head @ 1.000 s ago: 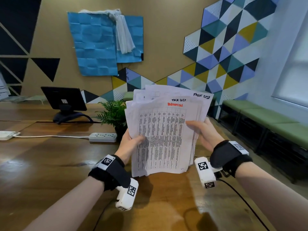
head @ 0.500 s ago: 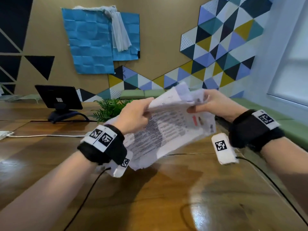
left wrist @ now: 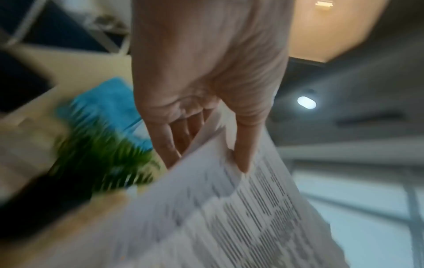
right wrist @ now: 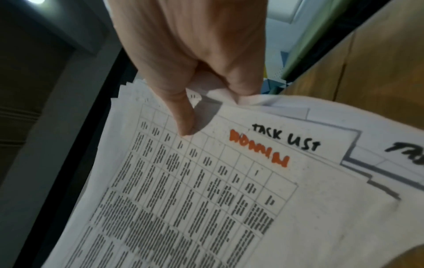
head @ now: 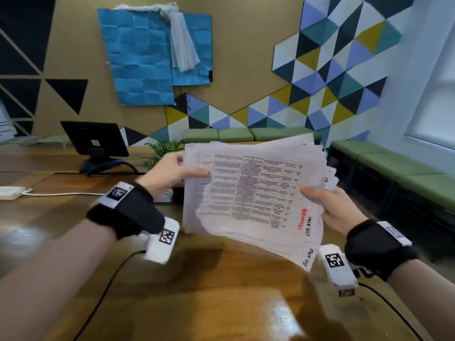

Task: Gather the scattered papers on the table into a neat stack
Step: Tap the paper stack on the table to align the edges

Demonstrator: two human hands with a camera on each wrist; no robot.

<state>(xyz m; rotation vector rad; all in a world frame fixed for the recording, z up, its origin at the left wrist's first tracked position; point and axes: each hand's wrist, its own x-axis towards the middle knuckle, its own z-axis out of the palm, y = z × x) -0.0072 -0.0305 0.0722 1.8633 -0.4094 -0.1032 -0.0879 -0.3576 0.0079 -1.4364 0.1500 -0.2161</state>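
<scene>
A bundle of white printed papers point(head: 253, 193) is held in the air above the wooden table point(head: 209, 291), turned sideways with uneven edges. The top sheet carries a table of text and a red and black handwritten heading. My left hand point(head: 172, 174) pinches the bundle's left edge, thumb on top and fingers behind, as the left wrist view shows on the papers point(left wrist: 229, 217). My right hand point(head: 330, 205) grips the right edge, thumb pressed on the top sheet point(right wrist: 206, 181). The fingers behind the sheets are hidden.
A dark tablet on a stand point(head: 94, 141) sits at the back left, a small green plant point(head: 162, 150) behind the papers. A white power strip point(head: 11, 193) and its cable lie at left. Green benches point(head: 394, 166) line the right wall.
The bundle has turned from upright to sideways, passing through a tilted, folded-over pose. Both hands kept their hold; the left rose to the upper left edge, the right dropped to the right edge.
</scene>
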